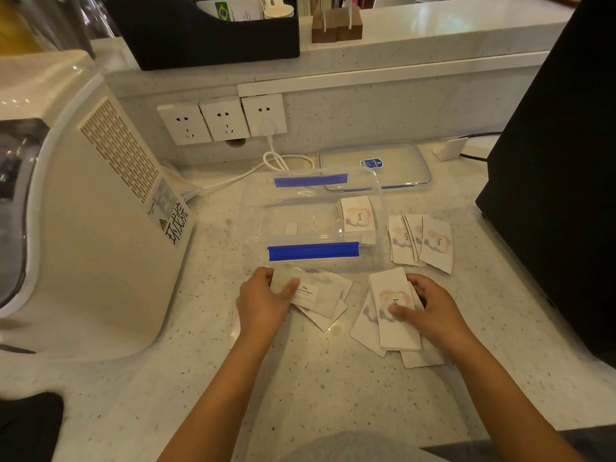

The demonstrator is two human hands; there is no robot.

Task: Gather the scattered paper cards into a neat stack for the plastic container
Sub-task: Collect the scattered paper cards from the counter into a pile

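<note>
A clear plastic container (263, 208) with blue clips stands open on the speckled counter, with a small stack of "love" cards (358, 215) inside at its right end. More cards (420, 241) lie fanned out just right of it. My left hand (263, 301) grips the left end of a loose pile of cards (325, 293) in front of the container. My right hand (433, 311) rests on another loose pile (390, 315), thumb pressing on the top card and fingers curled over its right edge.
The container's clear lid (376, 161) lies behind it. A white appliance (83, 211) stands at the left, a black box (560, 178) at the right. Wall sockets (221, 118) with a white cable (280, 161) sit at the back.
</note>
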